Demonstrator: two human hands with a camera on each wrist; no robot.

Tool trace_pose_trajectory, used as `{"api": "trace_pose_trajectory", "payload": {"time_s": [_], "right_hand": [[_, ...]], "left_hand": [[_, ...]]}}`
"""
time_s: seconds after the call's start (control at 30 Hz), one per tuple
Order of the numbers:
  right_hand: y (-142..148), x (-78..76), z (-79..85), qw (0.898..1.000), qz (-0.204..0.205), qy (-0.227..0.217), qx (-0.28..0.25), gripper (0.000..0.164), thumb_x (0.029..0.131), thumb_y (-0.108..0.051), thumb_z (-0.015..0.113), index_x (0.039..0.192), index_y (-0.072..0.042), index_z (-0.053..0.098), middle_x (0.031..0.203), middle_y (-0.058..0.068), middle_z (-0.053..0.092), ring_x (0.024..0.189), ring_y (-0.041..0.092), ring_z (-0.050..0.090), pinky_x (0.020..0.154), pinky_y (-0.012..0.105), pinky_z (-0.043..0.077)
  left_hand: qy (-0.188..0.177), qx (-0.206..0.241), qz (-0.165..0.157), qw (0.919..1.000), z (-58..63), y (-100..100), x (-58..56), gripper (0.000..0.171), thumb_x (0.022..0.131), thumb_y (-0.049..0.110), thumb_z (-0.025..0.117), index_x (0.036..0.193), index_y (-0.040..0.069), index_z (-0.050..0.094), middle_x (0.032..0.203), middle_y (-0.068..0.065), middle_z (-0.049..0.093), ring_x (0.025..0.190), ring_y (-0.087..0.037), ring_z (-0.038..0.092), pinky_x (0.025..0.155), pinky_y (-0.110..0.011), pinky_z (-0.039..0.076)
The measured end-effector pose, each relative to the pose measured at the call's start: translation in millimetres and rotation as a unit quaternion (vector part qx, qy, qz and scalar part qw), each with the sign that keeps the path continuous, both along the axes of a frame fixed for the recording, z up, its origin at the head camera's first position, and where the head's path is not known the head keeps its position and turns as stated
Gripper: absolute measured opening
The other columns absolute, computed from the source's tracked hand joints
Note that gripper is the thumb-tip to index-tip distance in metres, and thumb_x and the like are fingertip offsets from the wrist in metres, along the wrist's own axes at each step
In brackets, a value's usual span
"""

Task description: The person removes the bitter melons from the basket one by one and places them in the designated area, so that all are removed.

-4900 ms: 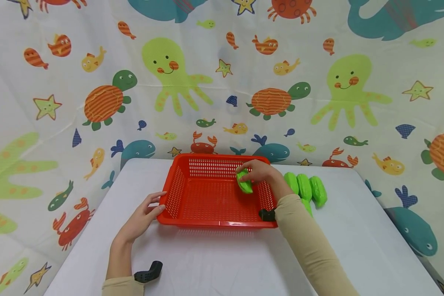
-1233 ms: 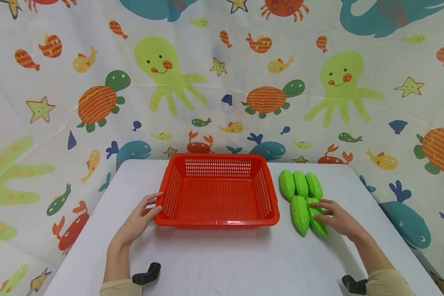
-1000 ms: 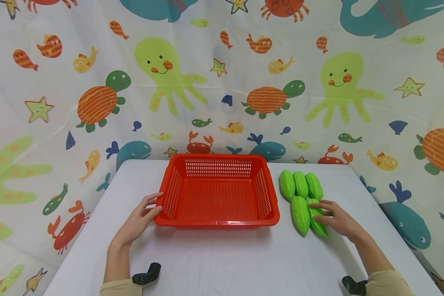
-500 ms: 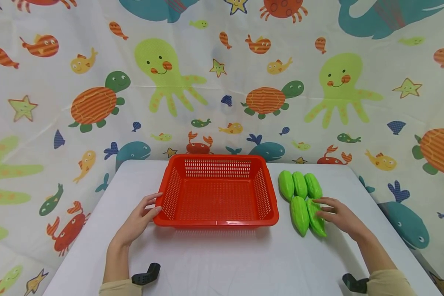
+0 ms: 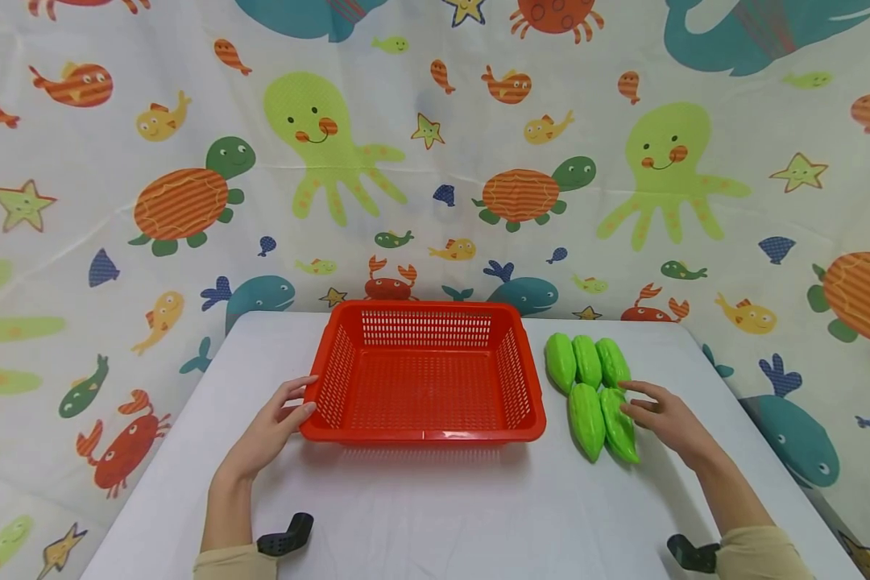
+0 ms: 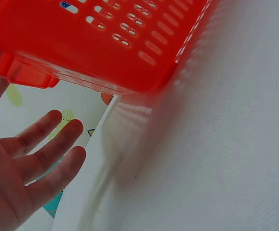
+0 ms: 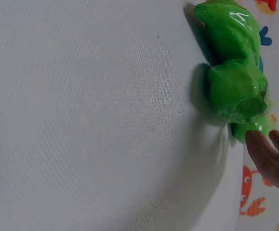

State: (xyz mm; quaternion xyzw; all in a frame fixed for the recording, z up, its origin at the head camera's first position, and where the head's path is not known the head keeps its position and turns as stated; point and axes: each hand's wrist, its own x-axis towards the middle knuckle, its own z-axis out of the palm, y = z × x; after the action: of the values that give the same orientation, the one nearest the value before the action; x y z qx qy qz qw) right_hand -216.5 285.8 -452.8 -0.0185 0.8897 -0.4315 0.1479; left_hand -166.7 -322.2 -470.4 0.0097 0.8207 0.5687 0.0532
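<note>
A red slotted plastic basket (image 5: 424, 437) stands on the white table. My left hand (image 5: 264, 431) is at its left side, thumb and a fingertip touching the rim; in the left wrist view the other fingers of that hand (image 6: 28, 168) spread loosely below the rim. Right of the basket lie several glossy green, ridged, tapering pieces, like fruit or vegetables, in two rows. My right hand (image 5: 667, 419) hovers beside the front right green piece (image 5: 619, 427), fingers relaxed and holding nothing. In the right wrist view, its fingers (image 7: 269, 161) are close to the green piece (image 7: 238, 91); contact cannot be told.
The white table (image 5: 435, 515) ends at a cloth backdrop (image 5: 435, 242) printed with sea animals. A black wrist device (image 5: 286, 536) sits at the left cuff, another black device (image 5: 693, 554) at the right cuff.
Several seconds ago my right hand held a green piece inside the basket; now the pieces lie on the table. Lately the right hand has drawn slightly up off the front right piece. The left hand stays put.
</note>
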Motion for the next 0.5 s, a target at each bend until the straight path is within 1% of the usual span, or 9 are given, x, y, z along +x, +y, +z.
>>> {"api": "trace_pose_trajectory", "payload": {"time_s": [0.07,0.17,0.27,0.33,0.4,0.5], "right_hand": [[0,0.2,-0.9,1.0,0.0,-0.001,-0.003,0.067,0.098,-0.04,0.057,0.148,-0.001,0.035,0.154,0.031,0.019,0.134,0.052,0.034,0.101,0.07,0.032],[2,3.1,-1.7,1.0,-0.006,-0.001,-0.003,0.067,0.099,-0.04,0.057,0.148,-0.001,0.035,0.154,0.031,0.018,0.134,0.052,0.034,0.101,0.07,0.032],[1,1.5,-1.0,1.0,-0.008,0.006,0.005,0.065,0.099,-0.039,0.056,0.148,-0.002,0.035,0.154,0.031,0.019,0.134,0.052,0.032,0.1,0.07,0.034],[-1,-0.7,1.2,1.0,-0.007,0.019,0.013,0.062,0.1,-0.037,0.055,0.147,-0.002,0.036,0.153,0.031,0.02,0.134,0.053,0.032,0.099,0.069,0.036],[-5,-3.9,5.2,0.999,-0.004,0.035,0.018,0.059,0.101,-0.034,0.054,0.147,-0.001,0.037,0.153,0.031,0.02,0.133,0.053,0.032,0.098,0.068,0.037],[-12,-10.9,14.8,0.998,0.001,0.06,0.026,0.056,0.101,-0.032,0.053,0.146,-0.001,0.038,0.153,0.031,0.021,0.133,0.053,0.032,0.098,0.068,0.038]], "left_hand": [[-0.002,0.001,0.0,1.0,0.3,0,0.4,0.058,0.098,0.039,0.058,0.149,0.024,0.034,0.149,-0.016,0.032,0.128,-0.041,0.044,0.093,-0.048,0.051],[-0.004,0.002,-0.008,1.0,0.9,2,-1.4,0.059,0.098,0.039,0.058,0.149,0.023,0.034,0.149,-0.016,0.032,0.128,-0.041,0.044,0.094,-0.048,0.051],[-0.003,-0.009,-0.009,0.9999,3.1,1,-0.7,0.059,0.097,0.039,0.059,0.148,0.024,0.035,0.148,-0.015,0.033,0.128,-0.039,0.042,0.094,-0.051,0.05],[0.005,-0.026,-0.011,0.9996,5.4,0,-0.5,0.057,0.097,0.039,0.06,0.147,0.024,0.037,0.147,-0.014,0.034,0.129,-0.038,0.04,0.094,-0.054,0.049],[0.021,-0.053,-0.016,0.9983,9.1,-2,-1.1,0.056,0.096,0.038,0.06,0.146,0.022,0.04,0.147,-0.013,0.035,0.13,-0.037,0.037,0.095,-0.056,0.048],[0.051,-0.1,-0.02,0.9934,20.5,-4,-4.4,0.053,0.097,0.038,0.059,0.144,0.017,0.044,0.146,-0.016,0.033,0.132,-0.04,0.033,0.097,-0.06,0.044]]}}
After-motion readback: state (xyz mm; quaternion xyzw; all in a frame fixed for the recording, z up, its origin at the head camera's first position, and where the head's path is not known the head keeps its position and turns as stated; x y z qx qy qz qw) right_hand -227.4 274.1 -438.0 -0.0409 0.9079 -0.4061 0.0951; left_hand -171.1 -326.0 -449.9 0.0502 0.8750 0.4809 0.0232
